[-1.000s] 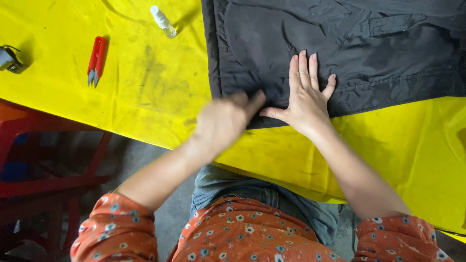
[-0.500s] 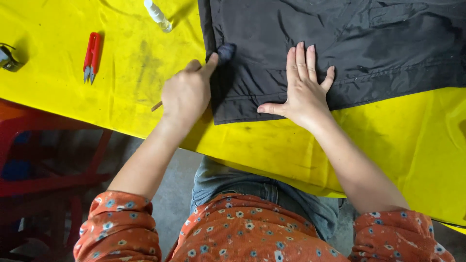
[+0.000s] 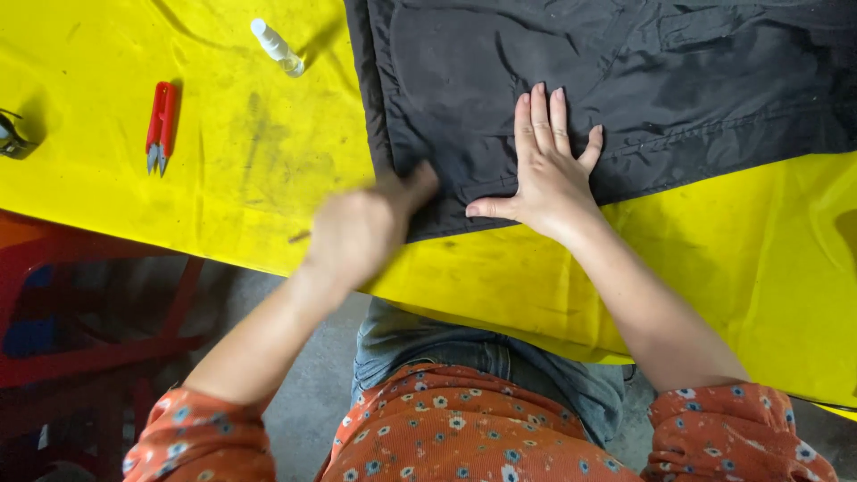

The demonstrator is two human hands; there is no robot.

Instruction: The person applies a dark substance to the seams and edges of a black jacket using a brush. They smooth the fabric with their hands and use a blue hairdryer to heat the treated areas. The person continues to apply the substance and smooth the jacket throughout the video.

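Right hand (image 3: 544, 174) lies flat on the black garment (image 3: 625, 80), palm down, fingers straight and close together pointing away from the person, thumb stuck out toward the left hand; it grips nothing, just presses. Garment is dark, slightly shiny fabric w/ a stitched hem just past the little finger and a pocket flap further out beyond the fingertips. It's spread on the yellow table cover (image 3: 223, 170), its near corner between the two hands.

Left hand (image 3: 361, 228) is blurred, at the garment's near-left corner, knuckles up, fingers curled in; a thin dark tip shows by it, but can't tell if it's clamped on anything or just touching the cloth edge.

Well out from the left hand, on the yellow: red thread snips (image 3: 161, 125), blades toward the person. Beyond that hand, just beside the garment's left edge, a small clear bottle (image 3: 278, 47) w/ white cap lies tilted; no label readable. Red frame (image 3: 98, 348) sits below the table edge.
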